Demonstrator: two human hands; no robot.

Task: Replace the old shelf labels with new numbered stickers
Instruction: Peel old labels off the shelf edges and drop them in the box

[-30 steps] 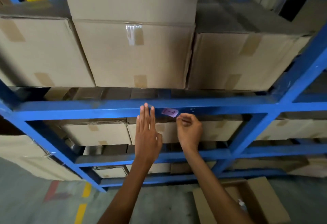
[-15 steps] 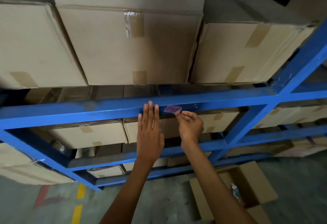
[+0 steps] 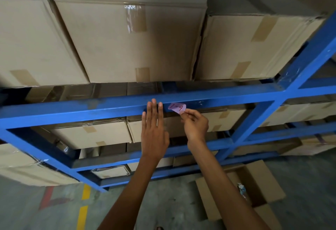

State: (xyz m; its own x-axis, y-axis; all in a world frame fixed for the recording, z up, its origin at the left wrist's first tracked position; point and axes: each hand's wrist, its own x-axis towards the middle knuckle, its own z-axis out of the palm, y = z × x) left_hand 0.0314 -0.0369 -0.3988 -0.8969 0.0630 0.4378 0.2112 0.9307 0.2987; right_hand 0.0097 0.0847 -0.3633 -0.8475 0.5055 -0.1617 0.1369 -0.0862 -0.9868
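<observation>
A small pink label (image 3: 177, 108) with "1-9" written in red sits on the front of the blue shelf beam (image 3: 91, 108). Its lower right corner curls away from the metal. My right hand (image 3: 195, 126) pinches that corner between thumb and fingertips. My left hand (image 3: 154, 129) lies flat with fingers straight, its fingertips pressed on the beam just left of the label.
Large taped cardboard boxes (image 3: 134, 40) fill the shelf above the beam, and smaller ones (image 3: 91, 133) fill the levels below. A blue upright (image 3: 269, 111) crosses the beam at right. An open carton (image 3: 252, 188) lies on the grey floor beneath my right arm.
My right hand has pulled the label's lower corner off the beam, so it now curls outward. The view has moved closer. My left hand stays pressed on the beam.
</observation>
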